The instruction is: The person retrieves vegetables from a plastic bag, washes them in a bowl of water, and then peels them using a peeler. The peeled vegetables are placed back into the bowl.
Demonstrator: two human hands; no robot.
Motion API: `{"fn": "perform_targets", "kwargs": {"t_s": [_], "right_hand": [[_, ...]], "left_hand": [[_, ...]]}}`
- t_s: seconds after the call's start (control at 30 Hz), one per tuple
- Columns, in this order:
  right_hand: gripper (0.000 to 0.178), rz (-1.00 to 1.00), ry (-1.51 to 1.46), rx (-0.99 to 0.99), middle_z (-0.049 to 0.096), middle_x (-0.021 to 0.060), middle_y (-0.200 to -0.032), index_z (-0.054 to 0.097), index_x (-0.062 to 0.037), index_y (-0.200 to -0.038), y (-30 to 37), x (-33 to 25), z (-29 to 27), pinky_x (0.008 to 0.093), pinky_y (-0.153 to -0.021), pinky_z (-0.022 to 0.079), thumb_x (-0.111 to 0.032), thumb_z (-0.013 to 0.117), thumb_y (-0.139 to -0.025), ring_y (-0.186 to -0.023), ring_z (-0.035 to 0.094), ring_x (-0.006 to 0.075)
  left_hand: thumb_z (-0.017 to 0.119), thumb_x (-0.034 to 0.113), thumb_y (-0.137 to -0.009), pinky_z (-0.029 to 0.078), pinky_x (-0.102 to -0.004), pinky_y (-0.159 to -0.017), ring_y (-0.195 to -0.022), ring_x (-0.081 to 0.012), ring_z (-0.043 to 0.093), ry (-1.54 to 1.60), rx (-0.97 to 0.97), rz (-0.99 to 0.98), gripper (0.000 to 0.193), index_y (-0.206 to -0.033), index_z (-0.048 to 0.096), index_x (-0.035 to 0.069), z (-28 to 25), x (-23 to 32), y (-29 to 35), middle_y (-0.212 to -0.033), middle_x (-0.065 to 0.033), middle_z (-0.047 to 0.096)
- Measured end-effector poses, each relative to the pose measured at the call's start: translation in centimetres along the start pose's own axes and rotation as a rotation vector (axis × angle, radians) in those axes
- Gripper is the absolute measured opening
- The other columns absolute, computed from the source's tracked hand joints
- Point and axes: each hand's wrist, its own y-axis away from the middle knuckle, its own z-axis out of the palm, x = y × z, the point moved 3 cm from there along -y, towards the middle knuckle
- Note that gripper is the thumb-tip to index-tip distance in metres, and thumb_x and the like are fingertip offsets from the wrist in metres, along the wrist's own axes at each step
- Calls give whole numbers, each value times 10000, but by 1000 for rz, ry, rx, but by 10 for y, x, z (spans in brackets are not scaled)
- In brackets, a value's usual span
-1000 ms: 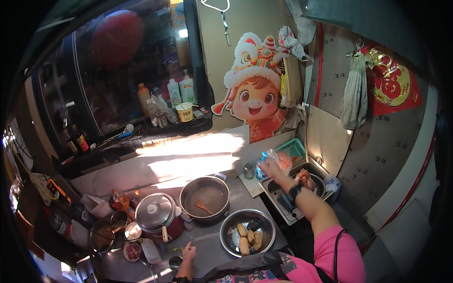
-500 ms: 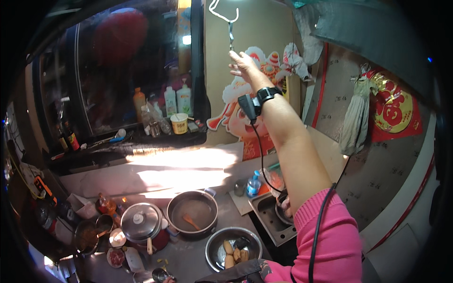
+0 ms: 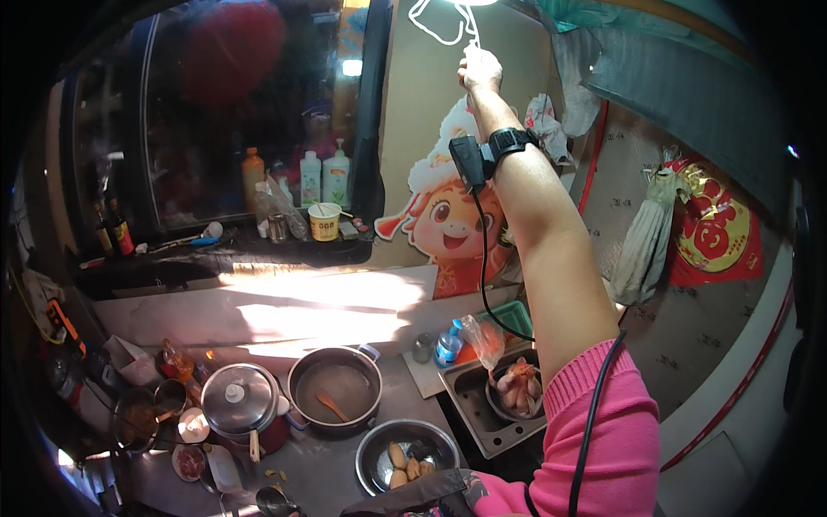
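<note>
The right hand [image 3: 481, 69] has risen and closed. A second ago it is down by the sink [image 3: 450, 388], beside the blue bottle [image 3: 448, 347]; half a second ago it reaches up with fingers spread just under the slim metal piece that dangles from the white cord [image 3: 473, 31]. Now the fingers are folded together in a fist at the lower end of that cord, which hangs before the wall, high above the rear edge of the desk [image 3: 332, 461]. The metal piece no longer shows, probably because the fist covers it; how firm the grip is cannot be judged. The left hand, seen near the desk's front edge a second ago, is out of the picture, so I can't say how its fingers stand.

For the work, this means attention seems to sit with the cord and not with the food. The steel basin [image 3: 365, 454] with its brown pieces lies at the desk's front edge, toward the right; the pot [image 3: 375, 379] with a wooden spatula [image 3: 332, 407] stands behind it. The pinkish food [image 3: 519, 389] rests in a bowl in the sink, beyond the desk's right edge, with neither hand touching it.
</note>
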Motion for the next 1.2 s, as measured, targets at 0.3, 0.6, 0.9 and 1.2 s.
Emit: {"fn": "perform_targets", "kwargs": {"t_s": [0.3, 0.6, 0.9, 1.2], "right_hand": [[221, 360, -120, -619, 462, -7, -620, 532, -42, -905, 244, 85, -80, 219, -432, 320, -262, 512, -915, -462, 389, 72], [234, 1856, 181, -992, 446, -34, -579, 575, -40, -813, 692, 121, -275, 197, -418, 302, -259, 529, -880, -458, 386, 51], [507, 2011, 162, -458, 573, 25, -831, 507, -42, -1104, 756, 149, -372, 216, -529, 460, -489, 503, -863, -583, 542, 81], [332, 1774, 152, 306, 567, 53, -852, 559, -46, -972, 843, 166, -397, 266, -600, 487, -355, 446, -925, -644, 566, 122]], "left_hand": [[531, 180, -881, 402, -282, -921, -1049, -193, 553, -138, -95, 627, 340, -1171, 548, 3, 82, 253, 33, -1104, -118, 598], [713, 188, -684, 255, -432, -1035, -1265, -331, 329, -804, -565, 1267, 651, -1276, 456, 102, 192, 297, 94, -1352, -149, 377], [455, 189, -926, 435, -255, -519, -544, -116, 515, -306, -919, 80, 192, -872, 529, 20, 283, 125, 94, -630, -35, 529], [595, 229, -831, 473, -309, -722, -771, -208, 623, -521, -836, 381, 229, -922, 644, 24, 350, 101, 72, -840, -125, 648]]}}
